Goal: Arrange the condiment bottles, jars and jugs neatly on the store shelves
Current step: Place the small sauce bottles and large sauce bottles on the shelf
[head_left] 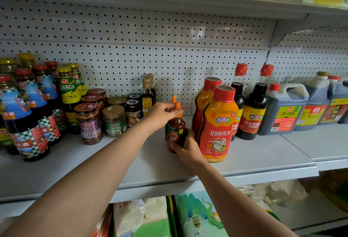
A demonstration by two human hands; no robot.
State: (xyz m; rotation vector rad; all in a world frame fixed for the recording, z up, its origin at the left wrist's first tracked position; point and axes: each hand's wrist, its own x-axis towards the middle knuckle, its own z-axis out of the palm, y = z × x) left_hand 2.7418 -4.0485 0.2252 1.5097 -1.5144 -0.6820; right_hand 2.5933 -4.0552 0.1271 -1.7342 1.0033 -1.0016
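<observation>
The left hand (162,115) was clenched round the orange nozzle cap of the front chili sauce bottle (176,132), fingers pinched at the very top. The right hand (185,147) gripped the same bottle low on its body, close to its base. So both hands were closed on one thing, one above the other, and the bottle's long axis ran upright between them, its base on or just above the shelf (244,161); which of the two could not be told.

A second chili sauce bottle (173,99) stood directly behind it, touching or nearly so, with only its orange tip and a strip of dark body showing.

Just to the right of the held bottle stood the large oyster sauce bottle (219,124), the right hand almost against it. To the held bottle's left, across a gap of bare shelf, were the jars (114,120). Judged from this, the coming move was a small slide or turn to line the bottle up squarely in front of its twin, and the right hand had little room on the oyster sauce side.
</observation>
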